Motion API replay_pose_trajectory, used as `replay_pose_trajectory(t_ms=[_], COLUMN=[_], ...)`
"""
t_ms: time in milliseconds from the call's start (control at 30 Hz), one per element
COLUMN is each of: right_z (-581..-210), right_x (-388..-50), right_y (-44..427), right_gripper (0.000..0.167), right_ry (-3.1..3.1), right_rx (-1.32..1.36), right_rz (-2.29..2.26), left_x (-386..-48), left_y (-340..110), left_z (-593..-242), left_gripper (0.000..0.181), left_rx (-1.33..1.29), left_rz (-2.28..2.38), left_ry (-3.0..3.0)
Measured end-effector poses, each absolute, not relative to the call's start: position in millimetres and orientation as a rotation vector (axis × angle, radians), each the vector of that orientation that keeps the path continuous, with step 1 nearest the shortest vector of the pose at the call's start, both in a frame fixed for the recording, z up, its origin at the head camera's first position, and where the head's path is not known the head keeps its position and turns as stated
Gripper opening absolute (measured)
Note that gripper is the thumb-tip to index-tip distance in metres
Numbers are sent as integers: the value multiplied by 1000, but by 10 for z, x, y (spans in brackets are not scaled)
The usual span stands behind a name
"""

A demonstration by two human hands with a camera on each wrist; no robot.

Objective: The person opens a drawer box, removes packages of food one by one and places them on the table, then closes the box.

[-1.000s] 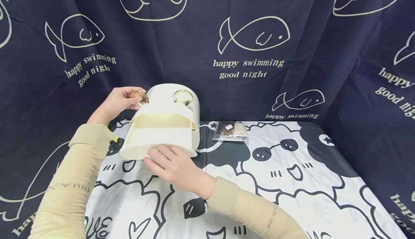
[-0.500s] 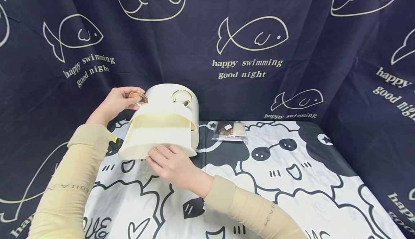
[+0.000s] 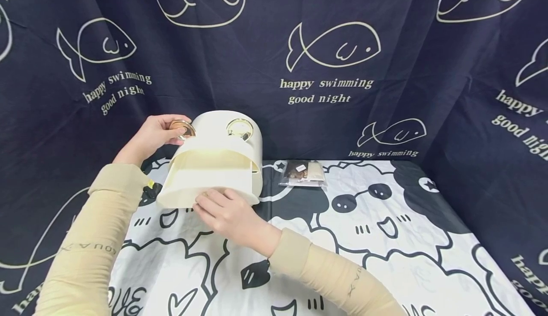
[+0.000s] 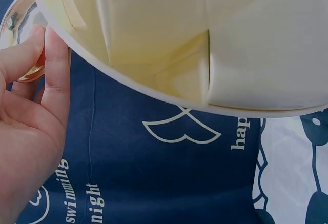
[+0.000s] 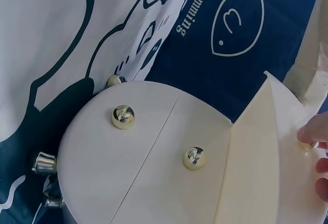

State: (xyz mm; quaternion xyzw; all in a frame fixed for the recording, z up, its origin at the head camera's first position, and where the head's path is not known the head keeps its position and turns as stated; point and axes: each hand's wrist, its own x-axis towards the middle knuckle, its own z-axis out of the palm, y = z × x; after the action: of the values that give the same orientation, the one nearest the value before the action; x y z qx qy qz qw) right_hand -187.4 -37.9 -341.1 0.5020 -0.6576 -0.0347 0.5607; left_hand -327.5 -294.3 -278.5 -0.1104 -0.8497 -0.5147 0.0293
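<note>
A cream cabinet [image 3: 214, 121] with a rounded top stands on the left part of the table, its upper drawer [image 3: 210, 173] pulled out toward me. In the left wrist view the visible inside of the drawer [image 4: 154, 55] holds nothing. My left hand [image 3: 150, 137] grips a shiny gold round piece [image 3: 183, 128] at the cabinet's top left. A matching gold round piece [image 3: 240, 129] sits at the top right. My right hand [image 3: 233, 221] pinches the drawer's gold knob [image 5: 306, 145], and the lower drawers carry gold knobs [image 5: 195, 158] too.
A clear plastic packet [image 3: 303, 173] with brown and beige contents lies right of the cabinet. Near my left sleeve is a small black object [image 3: 151, 193] with a yellow part. Dark fish-print cloth [image 3: 239, 78] hangs behind the patterned white tablecloth [image 3: 355, 278].
The drawer front and my right hand have shifted slightly up and back in the head view. My left hand keeps its hold on the gold piece.
</note>
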Motion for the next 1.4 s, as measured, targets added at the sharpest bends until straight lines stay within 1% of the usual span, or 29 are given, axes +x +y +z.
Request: replay_pose_trajectory(t_ms=[367,800,1033,1400], right_z=[-3394,-3391,-3396,-3382], right_x=[-1934,-1990,-2031,-2110], right_y=[-383,-388,-398,-393], right_gripper=[25,29,31,30], right_ry=[-1539,-1548,-1565,-1571], right_rx=[1165,1181,1189,1203], right_rz=[-77,-31,-9,-31], left_x=[-3279,-3297,-3289,-3286], left_y=[-2938,-2945,-2943,-2946], left_z=[-2782,-2741,-2727,-2729], left_gripper=[35,34,36,37], left_rx=[-341,-323,-325,-307], left_rz=[-1602,-1584,-1580,-1607], left_ry=[-2615,-2669,-2675,-2674])
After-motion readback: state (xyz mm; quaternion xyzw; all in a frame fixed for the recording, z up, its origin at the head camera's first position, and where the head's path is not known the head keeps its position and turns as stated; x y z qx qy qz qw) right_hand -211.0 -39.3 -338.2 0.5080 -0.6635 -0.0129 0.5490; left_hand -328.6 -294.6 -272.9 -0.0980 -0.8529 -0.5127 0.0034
